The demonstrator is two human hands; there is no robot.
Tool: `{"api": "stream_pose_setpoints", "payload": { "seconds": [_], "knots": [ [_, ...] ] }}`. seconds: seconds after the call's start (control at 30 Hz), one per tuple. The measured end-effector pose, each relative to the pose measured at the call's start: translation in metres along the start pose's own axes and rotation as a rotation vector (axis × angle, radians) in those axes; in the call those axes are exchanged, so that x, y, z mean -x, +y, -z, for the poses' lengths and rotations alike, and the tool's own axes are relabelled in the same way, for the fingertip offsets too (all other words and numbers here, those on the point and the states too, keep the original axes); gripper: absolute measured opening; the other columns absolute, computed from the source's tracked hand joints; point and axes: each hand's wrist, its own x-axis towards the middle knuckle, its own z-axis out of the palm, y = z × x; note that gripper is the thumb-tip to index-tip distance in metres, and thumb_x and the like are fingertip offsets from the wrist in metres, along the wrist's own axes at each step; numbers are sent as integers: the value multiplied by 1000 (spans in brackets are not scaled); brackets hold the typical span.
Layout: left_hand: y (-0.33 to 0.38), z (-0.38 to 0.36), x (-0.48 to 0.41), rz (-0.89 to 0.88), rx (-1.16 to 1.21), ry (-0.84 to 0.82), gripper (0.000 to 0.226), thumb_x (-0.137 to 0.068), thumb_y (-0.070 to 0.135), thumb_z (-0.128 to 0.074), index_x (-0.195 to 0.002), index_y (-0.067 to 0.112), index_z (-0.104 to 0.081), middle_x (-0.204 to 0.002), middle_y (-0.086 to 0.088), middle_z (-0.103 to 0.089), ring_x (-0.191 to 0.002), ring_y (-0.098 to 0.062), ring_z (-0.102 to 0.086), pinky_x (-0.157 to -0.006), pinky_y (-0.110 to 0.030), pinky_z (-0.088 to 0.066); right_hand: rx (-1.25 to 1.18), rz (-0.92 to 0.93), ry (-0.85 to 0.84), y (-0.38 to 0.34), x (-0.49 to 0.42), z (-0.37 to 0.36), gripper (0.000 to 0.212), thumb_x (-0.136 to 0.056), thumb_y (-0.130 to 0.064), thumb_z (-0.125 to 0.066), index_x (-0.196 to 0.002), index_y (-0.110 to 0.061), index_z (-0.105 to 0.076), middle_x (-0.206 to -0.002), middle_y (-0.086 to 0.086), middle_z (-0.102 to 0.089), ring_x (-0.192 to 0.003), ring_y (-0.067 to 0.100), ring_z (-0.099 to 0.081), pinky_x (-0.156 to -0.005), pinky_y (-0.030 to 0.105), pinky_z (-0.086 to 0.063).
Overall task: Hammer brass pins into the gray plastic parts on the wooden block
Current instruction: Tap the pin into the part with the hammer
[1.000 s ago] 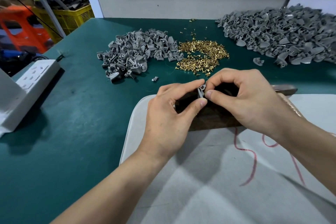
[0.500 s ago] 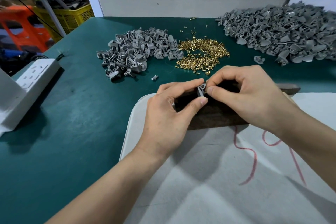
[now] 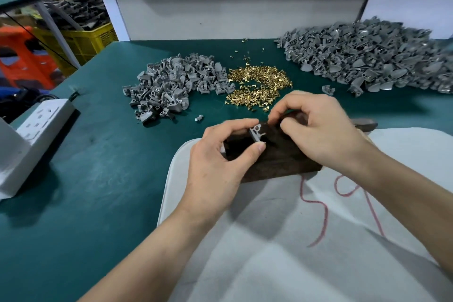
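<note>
A dark wooden block [image 3: 282,162] lies on a white cloth [image 3: 282,240] in front of me. My left hand [image 3: 218,167] pinches a small gray plastic part [image 3: 257,133] between thumb and forefinger, holding it over the block's top. My right hand [image 3: 316,127] hovers just right of the part with thumb and forefinger pinched together; whether a brass pin sits between them is too small to tell. A heap of brass pins [image 3: 259,88] lies beyond the block. A hammer handle [image 3: 362,125] pokes out from behind my right hand.
A small pile of gray parts [image 3: 171,86] lies at centre left, a large pile [image 3: 362,56] at the back right. A white power strip [image 3: 39,120] sits at the left of the green table [image 3: 85,191]. A stray gray part [image 3: 199,117] lies near the block.
My right fingertips have come off the gray part and shifted slightly right and up. The part now shows fully in my left hand's pinch.
</note>
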Motion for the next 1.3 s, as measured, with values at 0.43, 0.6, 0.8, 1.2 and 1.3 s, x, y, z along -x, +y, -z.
{"api": "stream_pose_setpoints", "payload": {
  "seconds": [0.43,0.6,0.8,1.2,1.3],
  "knots": [
    [-4,0,-1,-2,-25,3,21,-80,9,-74,-77,25,-59,-96,15,-71,-100,-10,-62,-90,-31,-47,680,-539,-329,63,23,74,36,-82,-38,-62,-65,-6,-56,-67,13,-63,-58,25,-55,-44,24,-38],
    [-3,1,0,-26,-102,11,21,-80,11,-74,-77,28,-63,-99,16,-68,-103,-13,-59,-94,-32,-46,698,-559,-160,47,17,64,36,-90,-31,-48,-59,-14,-41,-69,8,-53,-62,29,-53,-58,24,-39],
    [-4,1,-3,-92,-214,23,25,-78,12,-74,-73,35,-65,-106,23,-60,-109,8,-44,-83,2,-28,286,-496,-21,5,18,84,39,-95,-24,-44,-65,0,-52,-46,11,-49,-30,20,-45,-31,17,-34],
    [-6,0,-6,-90,-252,24,29,-79,13,-74,-72,38,-64,-104,24,-56,-110,11,-38,-83,6,-20,-49,-296,-244,-62,26,42,36,-98,-26,-43,-76,-1,-57,-37,-3,-41,-29,15,-37,-33,20,-33],
    [-6,0,-5,-94,-226,23,30,-79,12,-74,-71,38,-63,-102,24,-57,-109,11,-39,-88,-4,-27,-30,-326,-258,-60,24,40,36,-98,-26,-43,-74,-3,-56,-36,-4,-41,-27,14,-37,-33,18,-32]
  ]
}}
